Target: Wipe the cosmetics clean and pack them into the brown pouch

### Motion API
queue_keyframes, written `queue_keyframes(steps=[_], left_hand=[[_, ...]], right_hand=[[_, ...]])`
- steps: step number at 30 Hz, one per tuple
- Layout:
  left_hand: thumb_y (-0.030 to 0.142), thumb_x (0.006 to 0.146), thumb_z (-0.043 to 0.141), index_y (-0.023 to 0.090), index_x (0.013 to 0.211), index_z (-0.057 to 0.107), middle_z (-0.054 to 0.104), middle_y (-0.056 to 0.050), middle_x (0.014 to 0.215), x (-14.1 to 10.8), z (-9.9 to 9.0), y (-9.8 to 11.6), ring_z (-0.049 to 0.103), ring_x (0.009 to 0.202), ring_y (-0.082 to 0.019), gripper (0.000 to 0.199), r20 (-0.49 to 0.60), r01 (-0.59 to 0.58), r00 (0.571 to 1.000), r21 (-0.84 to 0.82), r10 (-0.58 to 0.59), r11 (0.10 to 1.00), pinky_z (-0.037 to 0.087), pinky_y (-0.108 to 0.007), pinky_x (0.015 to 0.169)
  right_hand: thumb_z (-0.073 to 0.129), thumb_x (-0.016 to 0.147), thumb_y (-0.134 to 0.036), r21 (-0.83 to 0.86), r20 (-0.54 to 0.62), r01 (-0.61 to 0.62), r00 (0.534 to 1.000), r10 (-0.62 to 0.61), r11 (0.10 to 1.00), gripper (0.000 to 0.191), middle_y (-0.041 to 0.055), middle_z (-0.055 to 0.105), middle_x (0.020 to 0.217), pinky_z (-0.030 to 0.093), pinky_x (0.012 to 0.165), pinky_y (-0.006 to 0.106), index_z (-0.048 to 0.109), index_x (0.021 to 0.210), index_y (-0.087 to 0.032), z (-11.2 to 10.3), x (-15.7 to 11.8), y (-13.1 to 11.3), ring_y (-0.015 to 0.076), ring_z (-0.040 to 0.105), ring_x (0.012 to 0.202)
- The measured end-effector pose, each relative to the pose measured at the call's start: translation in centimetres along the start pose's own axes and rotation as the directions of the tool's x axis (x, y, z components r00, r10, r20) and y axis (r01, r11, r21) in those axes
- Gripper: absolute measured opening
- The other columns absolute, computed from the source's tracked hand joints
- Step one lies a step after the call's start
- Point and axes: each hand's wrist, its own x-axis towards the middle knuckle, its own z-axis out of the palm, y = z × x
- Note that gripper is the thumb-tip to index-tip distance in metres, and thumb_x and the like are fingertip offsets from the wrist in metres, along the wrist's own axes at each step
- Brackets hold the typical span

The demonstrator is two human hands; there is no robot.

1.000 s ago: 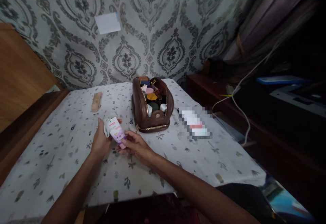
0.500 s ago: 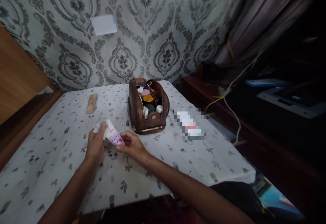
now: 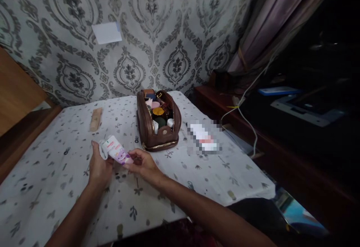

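Observation:
A white and purple squeeze tube (image 3: pixel 119 153) with a cartoon print is held at its lower right end by the fingers of my right hand (image 3: pixel 144 164). Beside the tube's upper left end, my left hand (image 3: pixel 99 166) pinches a crumpled white cloth or wipe (image 3: pixel 102 150). Part of the left fingers is hidden behind the tube. Just beyond my right hand stands a brown toiletry bag (image 3: pixel 163 142), unzipped and full of jars and other cosmetics. A beige tube (image 3: pixel 96 119) lies farther back on the left.
A patterned white cloth (image 3: pixel 157 202) covers the table. To the right of the bag lies a pixelated white item (image 3: pixel 204 138). A white cable (image 3: pixel 250 127) hangs by the dark red furniture (image 3: pixel 202 95) on the right. A wooden panel (image 3: pixel 17 93) borders the left side.
My left thumb has come off the tube's face and now presses the white cloth left of its end. The tube has tilted flatter in my right hand. The view has shifted slightly right.

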Motion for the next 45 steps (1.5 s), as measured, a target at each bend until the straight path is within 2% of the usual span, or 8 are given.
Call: queue_keyframes(steps=[6,10,15,19,24,36,41,45], left_hand=[[0.058,0.095,0.049,0.018,0.086,0.064,0.066,0.001,0.065,-0.5,0.4,0.7,0.057,0.047,-0.011,0.044,0.044,0.112,0.993,-0.018,-0.111,0.994,0.041,-0.018,0.041],[0.056,0.099,0.039,0.015,0.094,0.069,0.073,-0.007,0.075,-1.0,0.3,0.4,0.069,0.063,-0.019,0.051,0.156,0.128,0.978,0.068,-0.138,0.989,0.056,-0.028,0.060],[0.072,0.082,0.058,0.014,0.099,0.071,0.076,-0.009,0.085,-0.9,-1.0,-0.8,0.071,0.075,-0.024,0.062,0.355,-0.015,0.931,0.275,-0.087,0.961,0.056,-0.030,0.064],[0.069,0.077,0.066,0.014,0.099,0.071,0.076,-0.008,0.093,-1.2,-1.4,-1.0,0.069,0.084,-0.022,0.059,0.362,-0.207,0.931,0.411,0.049,0.888,0.053,-0.028,0.073],[0.066,0.079,0.066,0.016,0.105,0.071,0.074,-0.007,0.099,-1.7,-1.3,-0.5,0.065,0.088,-0.021,0.056,0.438,-0.372,0.887,0.489,0.147,0.789,0.049,-0.027,0.080],[0.062,0.083,0.062,0.016,0.099,0.070,0.071,-0.004,0.085,-2.2,-1.0,-0.8,0.061,0.076,-0.020,0.049,0.626,-0.433,0.780,0.563,-0.020,0.704,0.049,-0.028,0.071],[0.059,0.083,0.062,0.016,0.101,0.070,0.069,-0.003,0.081,-1.7,-1.4,-0.9,0.057,0.070,-0.019,0.047,0.618,-0.433,0.786,0.578,-0.024,0.692,0.046,-0.027,0.065],[0.056,0.080,0.066,0.017,0.100,0.071,0.070,-0.004,0.082,-2.2,-1.2,-0.4,0.060,0.075,-0.021,0.045,0.609,-0.426,0.793,0.568,-0.012,0.704,0.048,-0.028,0.068]], right_hand=[[0.090,0.053,-0.046,0.049,-0.010,-0.015,1.000,0.016,0.999,0.055,-0.0038,0.064,0.084,0.052,0.055,0.021,0.062,0.091,-0.019,0.3,0.0,-0.3,0.0110,0.066,0.067],[0.090,0.053,-0.051,0.066,-0.015,-0.028,0.999,0.029,0.997,0.059,-0.0038,0.065,0.082,0.053,0.056,0.022,0.062,0.093,-0.019,0.3,-0.1,-0.7,0.0119,0.067,0.068],[0.088,0.058,-0.050,0.031,-0.038,-0.006,0.999,0.007,1.000,0.054,-0.0026,0.068,0.086,0.050,0.057,0.022,0.062,0.095,-0.021,0.1,-0.2,-1.0,0.0116,0.066,0.069],[0.090,0.055,-0.048,-0.015,-0.078,0.027,0.997,-0.028,1.000,0.053,-0.0024,0.068,0.085,0.049,0.061,0.024,0.062,0.092,-0.022,0.0,-0.1,-0.9,0.0131,0.065,0.071],[0.089,0.058,-0.048,-0.134,-0.093,0.126,0.986,-0.139,0.983,0.048,-0.0021,0.068,0.085,0.050,0.073,0.027,0.063,0.089,-0.021,0.1,-0.1,-0.9,0.0135,0.062,0.074],[0.087,0.060,-0.044,-0.132,-0.158,0.182,0.967,-0.202,0.974,0.053,0.0016,0.073,0.095,0.056,0.086,0.034,0.067,0.103,-0.022,-0.4,0.1,-1.9,0.0205,0.067,0.090],[0.077,0.075,-0.048,-0.138,-0.054,0.220,0.972,-0.229,0.966,0.042,0.0033,0.073,0.106,0.051,0.101,0.040,0.067,0.107,-0.021,-0.2,-0.6,-2.7,0.0226,0.067,0.102],[0.069,0.080,-0.059,-0.152,-0.073,0.226,0.968,-0.239,0.962,0.043,0.0040,0.072,0.102,0.053,0.095,0.039,0.066,0.103,-0.023,-0.2,-0.8,-2.7,0.0220,0.068,0.096]])
